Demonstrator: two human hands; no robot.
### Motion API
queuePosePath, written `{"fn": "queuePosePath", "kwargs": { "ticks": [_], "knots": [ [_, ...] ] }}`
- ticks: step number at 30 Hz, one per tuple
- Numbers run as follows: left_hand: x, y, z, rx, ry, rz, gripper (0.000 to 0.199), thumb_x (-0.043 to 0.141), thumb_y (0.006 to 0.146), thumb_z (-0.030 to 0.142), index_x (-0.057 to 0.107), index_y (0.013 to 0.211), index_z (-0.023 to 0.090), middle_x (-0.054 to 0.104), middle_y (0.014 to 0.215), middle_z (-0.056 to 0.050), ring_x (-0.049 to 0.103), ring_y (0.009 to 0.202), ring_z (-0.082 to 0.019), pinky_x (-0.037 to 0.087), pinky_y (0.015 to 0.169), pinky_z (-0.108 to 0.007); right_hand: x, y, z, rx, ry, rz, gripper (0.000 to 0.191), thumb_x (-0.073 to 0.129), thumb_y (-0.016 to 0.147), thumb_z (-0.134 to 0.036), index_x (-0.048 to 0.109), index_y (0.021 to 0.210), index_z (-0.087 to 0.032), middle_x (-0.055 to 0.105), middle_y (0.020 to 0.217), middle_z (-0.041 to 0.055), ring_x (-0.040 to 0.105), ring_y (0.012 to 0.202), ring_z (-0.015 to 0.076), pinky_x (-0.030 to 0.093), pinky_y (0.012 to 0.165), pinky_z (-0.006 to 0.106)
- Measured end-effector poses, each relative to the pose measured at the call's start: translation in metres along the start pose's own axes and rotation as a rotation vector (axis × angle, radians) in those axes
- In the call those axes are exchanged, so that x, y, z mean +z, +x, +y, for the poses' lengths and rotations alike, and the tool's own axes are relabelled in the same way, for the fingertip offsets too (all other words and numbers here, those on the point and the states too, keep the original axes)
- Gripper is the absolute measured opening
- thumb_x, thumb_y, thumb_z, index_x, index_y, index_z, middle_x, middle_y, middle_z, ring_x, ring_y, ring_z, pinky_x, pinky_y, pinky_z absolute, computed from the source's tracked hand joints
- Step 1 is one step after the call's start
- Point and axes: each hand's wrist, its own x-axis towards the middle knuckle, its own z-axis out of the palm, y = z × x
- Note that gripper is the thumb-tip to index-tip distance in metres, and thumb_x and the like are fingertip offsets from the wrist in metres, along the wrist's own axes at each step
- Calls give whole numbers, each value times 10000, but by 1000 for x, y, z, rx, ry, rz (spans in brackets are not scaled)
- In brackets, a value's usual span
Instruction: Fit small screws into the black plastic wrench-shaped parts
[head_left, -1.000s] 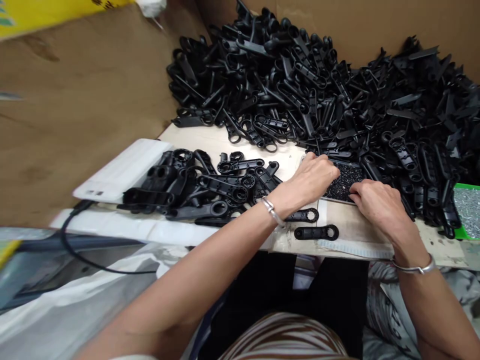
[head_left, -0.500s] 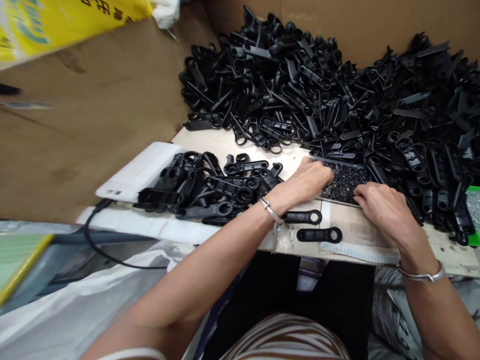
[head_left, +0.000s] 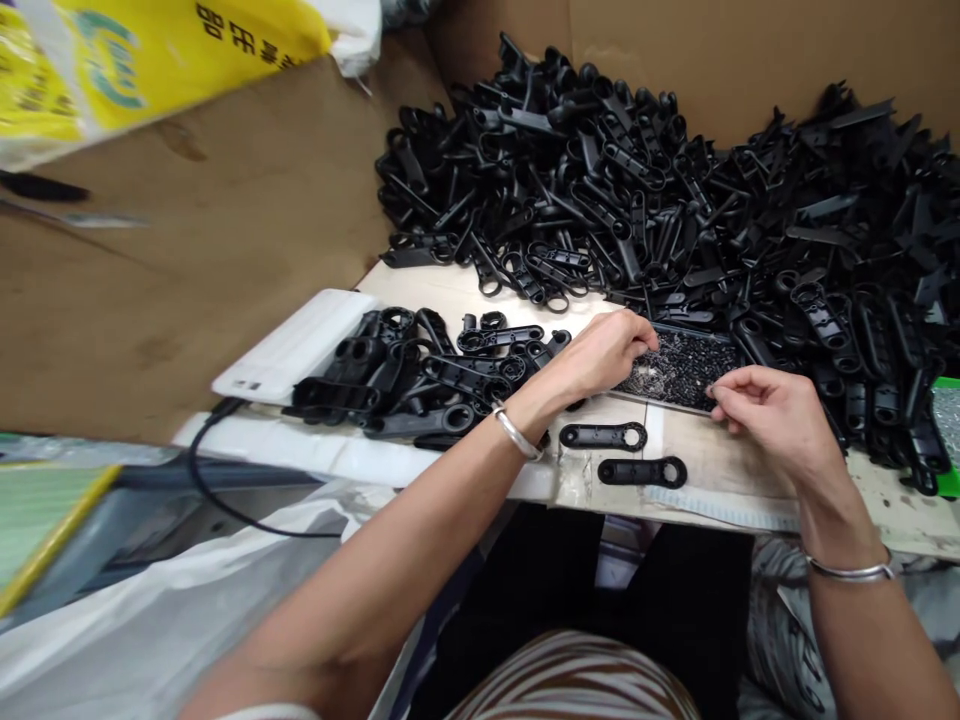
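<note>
A shallow tray (head_left: 660, 403) full of tiny dark pieces lies between my hands. Over its left end my left hand (head_left: 611, 350) is closed in a pinch; whatever its fingertips hold is too small to make out. My right hand (head_left: 765, 405) pinches at the tray's right front corner, and a tiny piece may be between thumb and forefinger, too small to name. In front of the tray, two black plastic arms with ring ends lie flat, an upper black arm (head_left: 602, 436) and a lower black arm (head_left: 642, 471).
A large heap of black plastic parts (head_left: 570, 170) fills the back. Left of my hands sits a smaller group of black parts (head_left: 420, 370) beside a white flat box (head_left: 296, 345) with a black cable (head_left: 196, 470). Cardboard walls (head_left: 225, 240) enclose the table.
My right hand has drawn back slightly from the tray, its fingertips now pinched. My left hand has shifted slightly left, uncovering more of the tray's pieces. The view has shifted a little.
</note>
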Motion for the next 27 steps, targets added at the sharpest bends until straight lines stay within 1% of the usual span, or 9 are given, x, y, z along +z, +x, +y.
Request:
{"fn": "queuePosePath", "kwargs": {
  "ticks": [3,6,8,10,12,15,18,22,27],
  "knots": [
    [6,-11,10,-40,-300,23,179,561,798,84,716,868,139,707,845,-33,631,787,-149,498,796,-296,5,-6,-2,19,220,10,232,762,693,-351,697,772,-143,679,615,43,583,483,114,474,483,213],
    [13,-27,21,-98,-642,57,120,634,762,125,709,855,131,699,825,-28,623,754,-129,507,762,-281,11,-14,-4,1,359,-26,197,778,713,-314,705,790,-148,684,632,36,607,513,113,515,523,214],
    [18,-37,27,-135,-797,80,129,675,722,131,701,848,128,693,813,-26,626,763,-129,513,770,-285,15,-20,-4,-22,441,-44,164,782,726,-290,709,796,-161,689,660,29,626,551,115,534,553,216],
    [22,-46,30,-165,-893,96,160,698,684,119,694,844,127,687,805,-23,631,775,-128,517,788,-290,20,-26,-2,-43,513,-43,141,788,731,-269,713,810,-179,696,699,18,634,582,109,543,582,212],
    [25,-53,32,-195,-949,117,173,712,665,116,687,835,126,681,797,-21,634,777,-127,518,792,-288,24,-31,0,-51,556,-48,150,782,747,-262,727,870,-198,701,730,10,640,608,103,548,608,207],
    [28,-60,36,-222,-992,140,175,724,653,116,677,821,126,668,778,-18,626,755,-121,514,754,-267,28,-39,2,-42,584,-74,177,766,775,-279,741,936,-210,698,715,8,644,621,104,558,633,215],
    [31,-67,40,-217,-1024,142,160,719,656,112,668,808,123,658,757,-13,620,736,-114,505,721,-245,31,-46,0,-14,661,-72,160,781,753,-290,749,885,-206,685,668,7,630,579,106,558,585,215],
    [35,-73,45,-207,-1050,128,141,719,673,133,670,804,120,661,753,-13,617,720,-106,503,710,-231,35,-55,-3,48,769,-51,193,814,688,-280,740,845,-195,682,676,12,614,551,107,555,530,217],
    [38,-80,48,-218,-1076,125,151,714,664,112,669,808,122,660,748,-11,616,711,-101,504,699,-219,36,-65,-1,94,771,2,154,797,700,-240,717,823,-196,704,779,26,644,612,114,571,565,222]
  ]
}}
